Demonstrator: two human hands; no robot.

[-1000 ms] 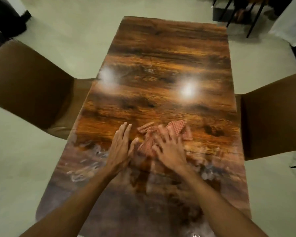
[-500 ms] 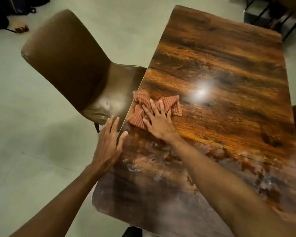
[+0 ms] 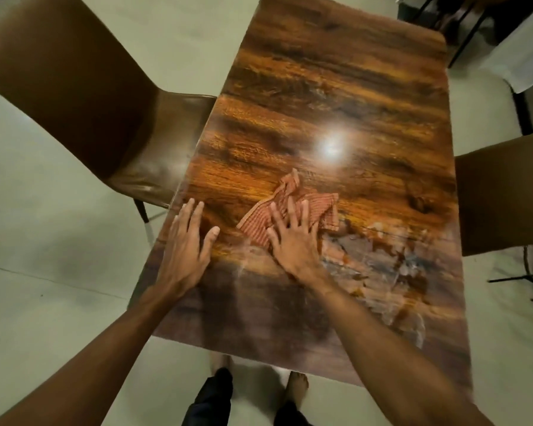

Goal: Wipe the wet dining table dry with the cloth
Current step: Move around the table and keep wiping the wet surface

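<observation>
Red-checked cloth [image 3: 293,210] lies crumpled mid-table [image 3: 336,87], pinned flat under the right hand [image 3: 293,238]. Wet streaks [image 3: 391,265] lie just right of that hand; the left hand [image 3: 186,244] rests spread, empty, left of the cloth.
</observation>
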